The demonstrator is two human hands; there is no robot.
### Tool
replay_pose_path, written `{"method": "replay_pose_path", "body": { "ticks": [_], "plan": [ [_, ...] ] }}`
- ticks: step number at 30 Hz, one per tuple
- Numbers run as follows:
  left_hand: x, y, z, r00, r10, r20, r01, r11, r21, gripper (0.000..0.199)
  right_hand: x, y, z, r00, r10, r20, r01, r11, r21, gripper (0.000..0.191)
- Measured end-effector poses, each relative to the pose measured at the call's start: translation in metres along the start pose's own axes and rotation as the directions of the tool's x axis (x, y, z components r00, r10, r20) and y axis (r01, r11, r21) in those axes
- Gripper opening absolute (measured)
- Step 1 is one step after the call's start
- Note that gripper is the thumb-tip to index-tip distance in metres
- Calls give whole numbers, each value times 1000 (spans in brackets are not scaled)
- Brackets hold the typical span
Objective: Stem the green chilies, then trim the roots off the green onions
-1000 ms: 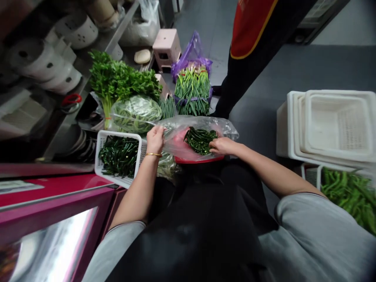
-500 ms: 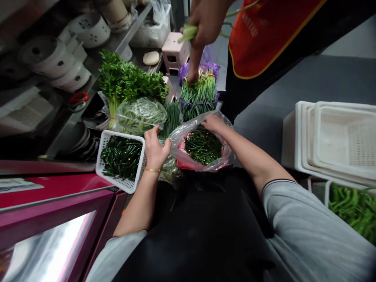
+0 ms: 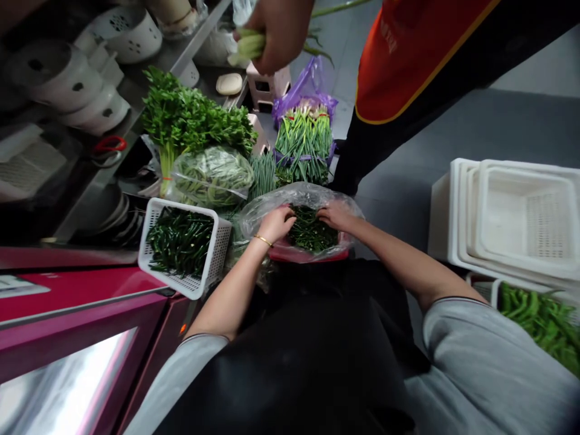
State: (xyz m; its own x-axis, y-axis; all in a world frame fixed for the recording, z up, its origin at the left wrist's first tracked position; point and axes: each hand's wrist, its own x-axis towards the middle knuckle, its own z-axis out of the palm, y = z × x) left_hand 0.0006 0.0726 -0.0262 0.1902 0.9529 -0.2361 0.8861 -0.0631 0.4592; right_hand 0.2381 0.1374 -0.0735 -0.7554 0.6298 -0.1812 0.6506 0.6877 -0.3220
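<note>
Dark green thin stems (image 3: 312, 231) lie in a clear plastic bag (image 3: 301, 192) that lines a red basket (image 3: 312, 256) in front of me. My left hand (image 3: 275, 225) reaches over the bag's left side, thumb and fingers apart at the left edge of the stems. From the right, my right hand (image 3: 336, 216) rests its loosely bent fingers on the stems. Both sets of fingertips are partly hidden among the greens. To the left stands a white basket (image 3: 209, 257) of dark green pods or peppers (image 3: 181, 238).
Leafy celery (image 3: 194, 115), bagged green beans (image 3: 212, 175) and bundled green stalks (image 3: 306, 136) lie ahead. A co-worker's hand (image 3: 283, 33) holds a pale stalk above. White baskets (image 3: 525, 205) and green peppers (image 3: 539, 314) are on the right, a red-edged cabinet (image 3: 86, 290) on the left.
My left hand has moved right, from beside the white basket to the stems in the bag. My right hand has come off the bag's far rim onto the stems. One co-worker hand has left the bundled stalks.
</note>
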Motion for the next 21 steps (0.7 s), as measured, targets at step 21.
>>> {"method": "replay_pose_path", "body": {
  "ticks": [21],
  "plan": [
    [-36,11,2,977,144,157,148,70,-987,47,-9,-43,-23,935,355,-19,-210,593,777,38]
  ]
}}
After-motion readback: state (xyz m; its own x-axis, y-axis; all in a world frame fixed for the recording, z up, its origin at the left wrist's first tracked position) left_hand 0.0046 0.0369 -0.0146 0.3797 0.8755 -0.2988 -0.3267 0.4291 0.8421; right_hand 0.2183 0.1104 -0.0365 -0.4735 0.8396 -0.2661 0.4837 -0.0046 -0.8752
